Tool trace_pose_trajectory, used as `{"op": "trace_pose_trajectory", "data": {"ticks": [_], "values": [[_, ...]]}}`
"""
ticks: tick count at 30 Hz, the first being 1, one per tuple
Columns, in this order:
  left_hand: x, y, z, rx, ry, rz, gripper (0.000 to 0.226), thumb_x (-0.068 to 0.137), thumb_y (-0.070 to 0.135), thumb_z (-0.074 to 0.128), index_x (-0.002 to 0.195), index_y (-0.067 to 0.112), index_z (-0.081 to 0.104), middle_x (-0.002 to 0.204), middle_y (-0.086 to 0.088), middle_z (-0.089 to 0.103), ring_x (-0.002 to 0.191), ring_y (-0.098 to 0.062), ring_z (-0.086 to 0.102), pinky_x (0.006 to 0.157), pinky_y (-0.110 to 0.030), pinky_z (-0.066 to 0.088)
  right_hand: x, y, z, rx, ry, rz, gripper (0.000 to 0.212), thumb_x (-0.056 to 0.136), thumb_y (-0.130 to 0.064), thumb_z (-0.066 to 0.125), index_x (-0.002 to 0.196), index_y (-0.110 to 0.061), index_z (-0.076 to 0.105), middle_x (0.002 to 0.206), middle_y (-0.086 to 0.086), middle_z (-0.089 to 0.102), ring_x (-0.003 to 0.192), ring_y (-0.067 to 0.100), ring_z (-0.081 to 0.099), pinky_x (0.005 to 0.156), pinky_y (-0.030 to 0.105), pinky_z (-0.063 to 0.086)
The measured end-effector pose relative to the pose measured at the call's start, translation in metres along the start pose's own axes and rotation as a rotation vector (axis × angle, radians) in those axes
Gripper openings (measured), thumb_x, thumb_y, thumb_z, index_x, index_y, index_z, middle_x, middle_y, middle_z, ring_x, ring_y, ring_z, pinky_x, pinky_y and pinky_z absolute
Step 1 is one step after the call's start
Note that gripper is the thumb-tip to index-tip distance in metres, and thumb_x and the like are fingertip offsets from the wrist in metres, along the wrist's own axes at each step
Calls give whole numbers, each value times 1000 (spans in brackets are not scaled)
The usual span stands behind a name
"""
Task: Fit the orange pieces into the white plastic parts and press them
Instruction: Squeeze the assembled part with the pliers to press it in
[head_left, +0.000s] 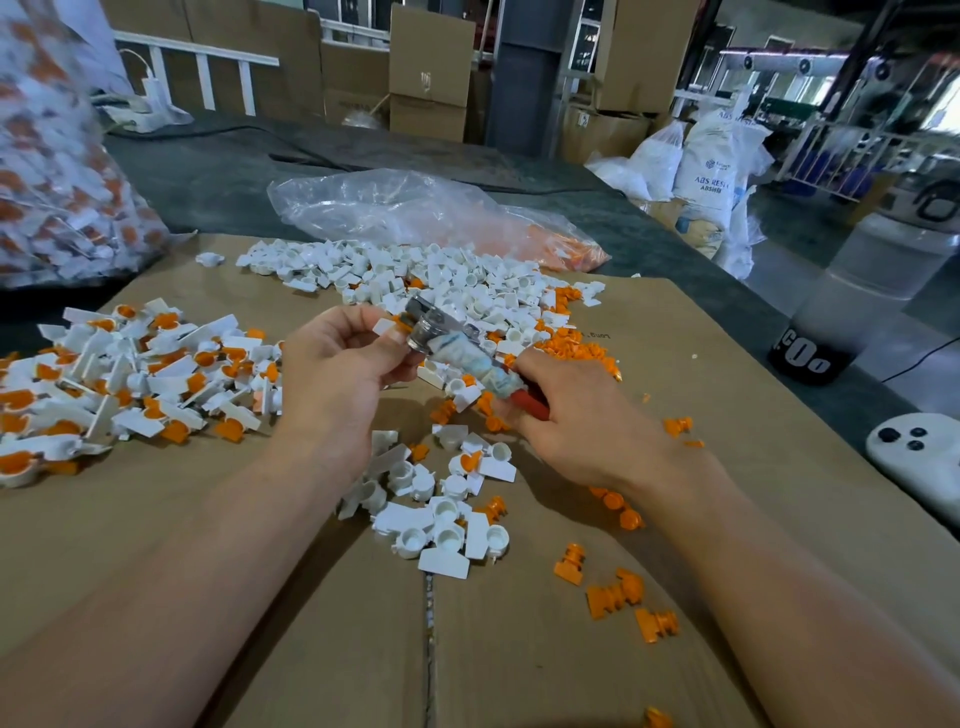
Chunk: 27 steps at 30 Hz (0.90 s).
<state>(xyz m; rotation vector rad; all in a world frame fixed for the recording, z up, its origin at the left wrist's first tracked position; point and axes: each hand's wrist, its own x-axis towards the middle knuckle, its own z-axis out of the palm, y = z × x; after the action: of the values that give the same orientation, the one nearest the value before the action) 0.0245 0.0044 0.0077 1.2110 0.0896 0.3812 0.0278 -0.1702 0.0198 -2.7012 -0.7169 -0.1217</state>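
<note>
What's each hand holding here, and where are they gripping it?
The left hand pinches a white plastic part by its flat tab; the right hand grips a tape-wrapped metal tool by its red handle.

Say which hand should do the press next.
Right, likely. The right hand grips the metal-headed tool by its red handle, and the head sits at the white part with its orange piece. The left hand pinches that part, so it serves as the holder.
</note>
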Motion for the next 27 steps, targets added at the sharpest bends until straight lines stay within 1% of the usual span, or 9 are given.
{"op": "trace_pose_trajectory", "data": {"ticks": [4, 7, 11, 14, 18, 21, 23, 25, 27], "values": [[-1, 1, 1, 5, 11, -1, 29, 83, -13, 54, 70, 13, 54, 65, -4, 58, 49, -8, 60, 49, -18, 50, 0, -2, 1, -19, 8, 4, 24, 92, -39, 48, 79, -24, 35, 69, -7, 41, 61, 9, 38, 55, 29, 31], [-1, 2, 1, -4, 30, -14, 33, 82, -16, 53, 66, 13, 54, 63, -2, 59, 48, -9, 59, 49, -18, 50, 1, -3, 2, -47, 25, -2, 25, 92, -39, 48, 81, -21, 35, 67, -7, 40, 58, 9, 37, 53, 29, 30], [-1, 3, 1, -8, 32, -22, 32, 82, -16, 53, 67, 13, 55, 66, -4, 60, 55, -13, 59, 48, -17, 49, 1, 0, 4, -57, 54, -7, 24, 91, -39, 49, 83, -21, 36, 68, -5, 42, 60, 11, 37, 56, 31, 31], [-2, 3, 2, -6, 20, -9, 30, 82, -14, 55, 68, 13, 55, 68, -5, 59, 57, -15, 60, 49, -17, 49, 2, 3, 8, -82, 83, -18, 23, 91, -42, 48, 85, -23, 37, 70, -9, 39, 64, 12, 39, 54, 28, 29], [-3, 3, 1, -34, 11, -5, 25, 83, -10, 56, 69, 11, 56, 59, 1, 63, 53, -10, 63, 50, -17, 50, 6, 9, 9, 22, 144, 21, 30, 87, -47, 53, 103, -23, 50, 90, -7, 49, 81, 10, 45, 66, 25, 34], [-1, 3, -2, -121, 40, -37, 19, 85, -3, 58, 72, 10, 57, 55, 4, 65, 56, -9, 65, 51, -16, 50, 7, 17, 6, 37, 208, 70, 42, 84, -48, 58, 119, -24, 50, 105, -8, 50, 97, 9, 45, 79, 26, 37], [2, 3, -4, -195, 75, -86, 14, 88, 4, 57, 75, 10, 57, 55, 3, 65, 56, -8, 65, 51, -15, 50, 7, 21, 4, 3, 221, 124, 50, 82, -49, 59, 125, -25, 48, 116, -6, 52, 106, 12, 47, 87, 30, 41], [6, 2, -6, -232, 111, -121, 17, 93, 14, 53, 76, 9, 56, 53, 4, 64, 54, -8, 64, 49, -15, 49, 7, 25, 1, -29, 204, 186, 55, 80, -50, 62, 126, -24, 47, 120, -3, 52, 110, 16, 47, 91, 36, 43], [9, 3, -8, -249, 168, -124, 26, 96, 22, 48, 75, 9, 54, 50, 5, 62, 52, -7, 63, 48, -15, 48, 7, 29, -1, -70, 172, 229, 57, 78, -50, 64, 127, -26, 46, 122, -2, 52, 110, 17, 48, 89, 35, 42]]}}
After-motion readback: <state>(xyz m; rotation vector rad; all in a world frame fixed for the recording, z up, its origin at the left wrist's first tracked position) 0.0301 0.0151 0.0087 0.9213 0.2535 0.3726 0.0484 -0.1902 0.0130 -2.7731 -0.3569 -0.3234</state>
